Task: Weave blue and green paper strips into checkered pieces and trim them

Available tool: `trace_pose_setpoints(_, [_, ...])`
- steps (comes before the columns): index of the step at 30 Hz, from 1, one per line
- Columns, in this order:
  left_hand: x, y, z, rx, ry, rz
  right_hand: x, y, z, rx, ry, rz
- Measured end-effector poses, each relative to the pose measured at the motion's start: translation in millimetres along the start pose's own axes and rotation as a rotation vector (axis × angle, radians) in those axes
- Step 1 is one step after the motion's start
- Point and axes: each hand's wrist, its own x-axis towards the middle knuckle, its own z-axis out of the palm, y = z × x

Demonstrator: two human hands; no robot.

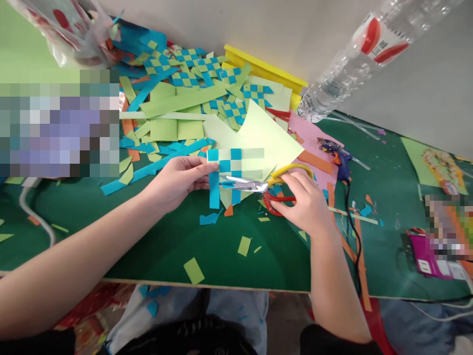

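Observation:
My left hand (pixel 188 175) pinches the left edge of a woven paper piece (pixel 229 166) made of blue and pale green strips. Loose strip ends stick out of the weave to the right and downward. In my right hand (pixel 305 199) is a pair of scissors (pixel 275 185) with one yellow and one red handle loop. The blades are parted a little and point left, across the lower part of the woven piece. Whether they touch the paper, I cannot tell. Behind them lies a large pale green paper sheet (pixel 271 130).
Several woven paper fish (pixel 186 56) and loose strips pile up at the back. A clear bottle (pixel 332 84) leans at the right, near a blue glue gun (pixel 343 165) with a black cord. Paper scraps (pixel 194 271) dot the green table (pixel 155 256). A pink sheet (pixel 310 133) lies right.

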Motion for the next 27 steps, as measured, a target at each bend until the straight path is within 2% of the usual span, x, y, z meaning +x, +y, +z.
trace_pose_setpoints(27, [0.2, -1.9, -0.7, 0.002, -0.073, 0.032, -2.6, 1.5, 2.7, 0.015, -0.032, -0.008])
